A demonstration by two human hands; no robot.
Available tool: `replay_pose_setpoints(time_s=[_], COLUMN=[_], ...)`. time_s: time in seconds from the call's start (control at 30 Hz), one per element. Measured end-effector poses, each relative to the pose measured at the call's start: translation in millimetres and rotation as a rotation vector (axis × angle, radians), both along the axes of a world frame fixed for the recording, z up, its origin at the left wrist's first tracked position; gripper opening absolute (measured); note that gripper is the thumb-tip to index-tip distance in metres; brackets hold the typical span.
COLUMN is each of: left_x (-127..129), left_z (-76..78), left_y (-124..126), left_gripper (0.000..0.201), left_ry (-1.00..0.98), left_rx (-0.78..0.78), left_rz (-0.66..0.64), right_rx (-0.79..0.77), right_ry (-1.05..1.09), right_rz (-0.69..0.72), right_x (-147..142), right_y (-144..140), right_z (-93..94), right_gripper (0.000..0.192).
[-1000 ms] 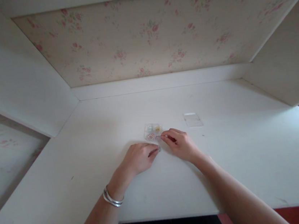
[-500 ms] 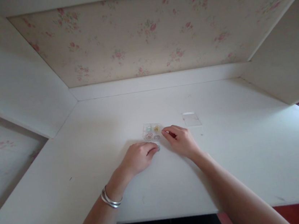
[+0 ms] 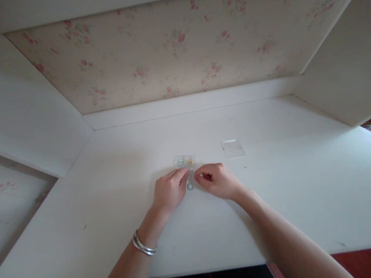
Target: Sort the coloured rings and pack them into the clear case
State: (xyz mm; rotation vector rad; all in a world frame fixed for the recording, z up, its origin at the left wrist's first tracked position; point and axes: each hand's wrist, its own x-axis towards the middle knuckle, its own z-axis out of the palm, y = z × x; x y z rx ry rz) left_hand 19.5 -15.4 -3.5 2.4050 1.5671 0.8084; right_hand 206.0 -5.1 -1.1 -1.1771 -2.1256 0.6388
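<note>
A small clear plastic box [image 3: 176,161] with compartments lies on the white table, with pale green and yellow small pieces showing in its far compartments. Its near part is hidden by my fingers. My left hand [image 3: 173,188] is closed in a pinch at the box's near edge. Opposite it, my right hand [image 3: 216,180] also pinches, its fingertips almost meeting the left ones. A tiny greyish piece [image 3: 191,174] shows between the fingertips, too small to name. Just below them a small grey ring [image 3: 190,186] lies flat on the table, beside my left fingertips.
A clear flat lid [image 3: 233,148] lies on the table [image 3: 295,179] to the right of the box. White side panels and a flowered back wall [image 3: 154,52] enclose the table. A small dark mark [image 3: 85,227] is at the left.
My left hand has moved up from the grey ring, leaving it on the table. My right hand has come down and left, bringing the fingertips together. The view has shifted slightly.
</note>
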Motion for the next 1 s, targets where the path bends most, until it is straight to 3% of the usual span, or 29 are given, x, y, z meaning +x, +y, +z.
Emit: replay_pose_setpoints(time_s=[0.13, 0.37, 0.57, 0.7, 0.83, 1.0], left_x=[-1, -20, -27, -28, -26, -20], left_z=[1.2, 5.3, 8.2, 9.3, 11.3, 13.9], left_y=[1, 1, -2, -2, -4, -10], left_gripper=[0.024, 0.025, 0.026, 0.027, 0.027, 0.024], left_ry=[0.014, -0.014, -0.003, -0.041, -0.012, 0.094], left_rx=[-0.003, 0.041, 0.01, -0.039, -0.114, -0.183], left_rz=[-0.016, 0.125, 0.098, 0.04, -0.072, -0.236], right_rx=[-0.006, 0.081, 0.047, -0.007, 0.046, 0.097], right_ry=[-0.13, -0.295, -0.21, -0.05, 0.088, 0.07], right_rz=[0.199, 0.222, 0.228, 0.16, 0.003, -0.096], right_x=[-1, -4, -4, -4, -6, -9], right_y=[-8, -11, -9, -7, -4, 0], right_z=[2.1, -0.3, -1.3, 1.9, 1.1, -7.8], right_gripper=[0.018, 0.018, 0.021, 0.022, 0.021, 0.022])
